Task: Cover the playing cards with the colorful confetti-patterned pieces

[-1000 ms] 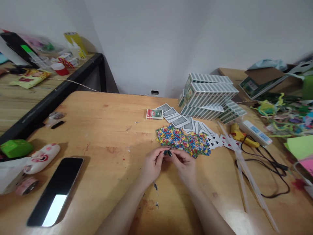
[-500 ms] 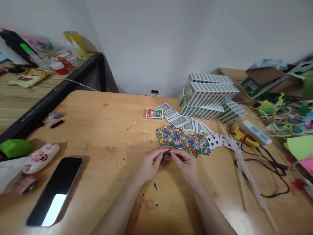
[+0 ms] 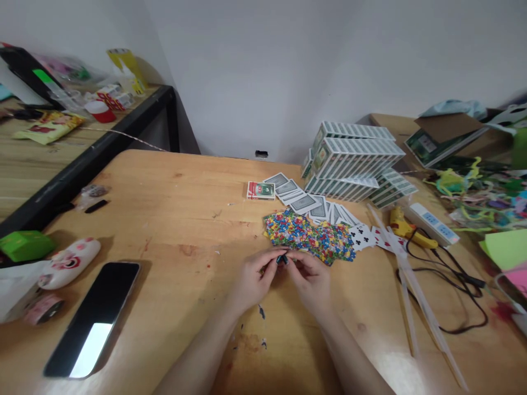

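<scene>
My left hand point(image 3: 254, 278) and my right hand point(image 3: 312, 278) meet over the table, thumbs and fingers pinched together at the tips. Dark, glossy spots point(image 3: 282, 259) show between the fingertips; I cannot tell whether they are nails or a small object. Just beyond the hands lies a spread of cards with colourful patterned backs point(image 3: 307, 235). Behind it, grey-backed playing cards point(image 3: 303, 203) are fanned out. Face-up cards point(image 3: 361, 237) continue to the right. A red and green card box point(image 3: 261, 190) lies farther back.
Striped card cartons point(image 3: 354, 159) are stacked at the back right. To the right lie a yellow glue gun point(image 3: 405, 225), a white power strip point(image 3: 433, 223), clear glue sticks point(image 3: 420, 296) and a black cable point(image 3: 465, 329). A phone point(image 3: 93, 318) and a white case point(image 3: 69, 264) lie left.
Both thumbs have shifted slightly and the fingertips look closer together. The view has moved a little; the cards and other things lie as before.
</scene>
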`<state>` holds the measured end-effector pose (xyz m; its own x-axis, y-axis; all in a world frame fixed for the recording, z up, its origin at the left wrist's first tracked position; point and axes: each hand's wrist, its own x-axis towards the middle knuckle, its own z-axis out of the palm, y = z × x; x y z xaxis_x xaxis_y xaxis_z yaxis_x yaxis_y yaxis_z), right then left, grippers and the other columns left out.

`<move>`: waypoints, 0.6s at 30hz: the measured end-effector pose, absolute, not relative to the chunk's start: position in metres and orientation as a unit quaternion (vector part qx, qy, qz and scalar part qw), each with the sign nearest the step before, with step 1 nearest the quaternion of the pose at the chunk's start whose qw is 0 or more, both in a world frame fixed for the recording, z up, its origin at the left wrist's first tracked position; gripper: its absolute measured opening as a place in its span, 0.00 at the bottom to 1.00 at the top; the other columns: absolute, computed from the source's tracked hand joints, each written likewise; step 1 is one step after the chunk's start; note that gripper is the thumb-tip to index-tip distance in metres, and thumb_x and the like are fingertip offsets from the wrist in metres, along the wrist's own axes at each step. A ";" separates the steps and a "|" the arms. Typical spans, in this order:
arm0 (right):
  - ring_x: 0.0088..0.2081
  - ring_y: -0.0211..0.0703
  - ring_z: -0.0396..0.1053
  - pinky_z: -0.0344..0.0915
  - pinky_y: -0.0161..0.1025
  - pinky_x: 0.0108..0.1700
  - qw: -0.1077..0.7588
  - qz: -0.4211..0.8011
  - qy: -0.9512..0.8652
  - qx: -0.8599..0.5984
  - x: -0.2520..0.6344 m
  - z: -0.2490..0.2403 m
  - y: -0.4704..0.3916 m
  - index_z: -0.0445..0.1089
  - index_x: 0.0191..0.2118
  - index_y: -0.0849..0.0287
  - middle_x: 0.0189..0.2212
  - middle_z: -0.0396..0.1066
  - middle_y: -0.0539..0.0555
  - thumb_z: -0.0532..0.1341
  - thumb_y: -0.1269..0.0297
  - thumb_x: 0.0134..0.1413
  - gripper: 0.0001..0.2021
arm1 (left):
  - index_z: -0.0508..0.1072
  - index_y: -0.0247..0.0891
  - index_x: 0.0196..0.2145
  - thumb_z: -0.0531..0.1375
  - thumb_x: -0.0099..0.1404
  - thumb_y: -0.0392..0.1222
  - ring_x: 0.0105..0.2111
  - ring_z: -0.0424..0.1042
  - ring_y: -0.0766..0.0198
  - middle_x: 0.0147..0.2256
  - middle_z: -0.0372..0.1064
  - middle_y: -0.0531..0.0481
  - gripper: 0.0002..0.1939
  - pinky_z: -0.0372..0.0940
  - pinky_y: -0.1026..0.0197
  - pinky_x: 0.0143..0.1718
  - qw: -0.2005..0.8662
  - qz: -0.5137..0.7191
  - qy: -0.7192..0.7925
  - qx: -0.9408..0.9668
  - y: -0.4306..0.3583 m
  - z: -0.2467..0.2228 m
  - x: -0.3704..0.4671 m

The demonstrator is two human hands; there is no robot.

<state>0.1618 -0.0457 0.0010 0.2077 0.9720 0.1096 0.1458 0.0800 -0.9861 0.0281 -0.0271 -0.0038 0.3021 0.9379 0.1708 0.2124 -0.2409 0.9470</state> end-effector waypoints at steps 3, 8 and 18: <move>0.30 0.40 0.70 0.69 0.37 0.32 0.538 0.353 -0.525 -0.558 0.162 0.002 -0.048 0.71 0.33 0.55 0.29 0.71 0.53 0.59 0.69 0.48 0.06 | 0.70 0.42 0.44 0.51 0.62 0.35 0.43 0.69 0.64 0.44 0.70 0.48 0.14 0.63 0.60 0.46 0.432 0.419 0.426 0.675 -0.028 -0.002 0.029; 0.34 0.42 0.70 0.68 0.39 0.36 0.524 0.322 -0.585 -0.529 0.167 0.006 -0.047 0.70 0.36 0.55 0.32 0.72 0.54 0.56 0.71 0.50 0.08 | 0.68 0.40 0.46 0.52 0.62 0.37 0.42 0.70 0.63 0.43 0.70 0.46 0.14 0.65 0.60 0.44 0.457 0.436 0.434 0.642 -0.028 -0.001 0.029; 0.36 0.41 0.71 0.68 0.38 0.38 0.510 0.228 -0.651 -0.514 0.168 0.008 -0.049 0.69 0.39 0.54 0.33 0.73 0.52 0.54 0.75 0.52 0.12 | 0.72 0.41 0.40 0.54 0.60 0.37 0.36 0.72 0.65 0.38 0.73 0.48 0.10 0.68 0.62 0.38 0.383 0.466 0.449 0.659 -0.028 -0.006 0.028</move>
<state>0.1678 -0.0490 0.0075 0.0478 0.9019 0.4293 0.4371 0.3675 -0.8209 0.0278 -0.0281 -0.0058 0.1633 0.9491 0.2695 0.2349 -0.3027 0.9237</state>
